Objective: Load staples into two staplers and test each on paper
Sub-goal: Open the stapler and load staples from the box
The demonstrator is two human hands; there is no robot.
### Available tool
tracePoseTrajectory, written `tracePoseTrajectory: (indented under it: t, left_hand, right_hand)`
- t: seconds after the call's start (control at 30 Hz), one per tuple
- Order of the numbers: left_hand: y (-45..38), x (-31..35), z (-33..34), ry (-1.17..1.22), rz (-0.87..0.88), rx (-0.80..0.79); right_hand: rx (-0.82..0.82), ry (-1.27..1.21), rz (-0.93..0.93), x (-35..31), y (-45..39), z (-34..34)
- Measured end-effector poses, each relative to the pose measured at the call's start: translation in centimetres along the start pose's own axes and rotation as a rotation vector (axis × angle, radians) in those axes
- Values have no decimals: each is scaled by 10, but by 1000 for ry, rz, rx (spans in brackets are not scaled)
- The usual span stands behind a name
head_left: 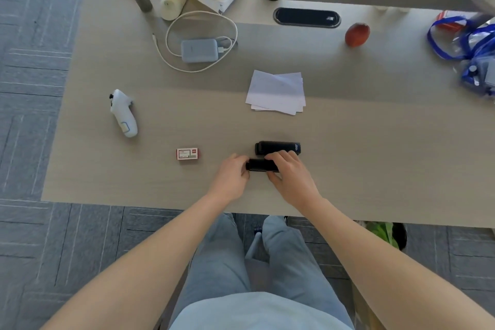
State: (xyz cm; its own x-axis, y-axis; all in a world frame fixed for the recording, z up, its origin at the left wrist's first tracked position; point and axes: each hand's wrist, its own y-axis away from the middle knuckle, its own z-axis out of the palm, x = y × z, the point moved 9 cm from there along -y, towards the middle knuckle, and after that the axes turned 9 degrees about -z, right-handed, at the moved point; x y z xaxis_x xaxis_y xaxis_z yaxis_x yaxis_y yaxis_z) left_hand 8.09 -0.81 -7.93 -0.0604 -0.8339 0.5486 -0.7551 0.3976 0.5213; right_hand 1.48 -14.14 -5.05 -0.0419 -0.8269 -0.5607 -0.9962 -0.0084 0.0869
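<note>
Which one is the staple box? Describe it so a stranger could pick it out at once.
Start at the near edge of the grey table, where both hands hold a black stapler. Look just past the left hand, to its left. The staple box lies there alone: small, flat, red and white, unlike the black staplers.

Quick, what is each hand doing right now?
Left hand: closed on the left end of the near black stapler.
Right hand: closed over the same stapler's right end.
</note>
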Motion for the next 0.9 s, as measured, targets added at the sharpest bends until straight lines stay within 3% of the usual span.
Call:
tracePoseTrajectory:
  t: [0.43,0.7,0.9]
  left_hand:
    - [2,-20,-4,26,317,292]
    - [12,-34,7,74,413,476]
    - [21,-47,12,54,472,565]
  right_hand:
    - [276,76,-119,-3,0,16]
    - [518,174,-232,-7,12,27]
    - [564,231,-295,-15,24,43]
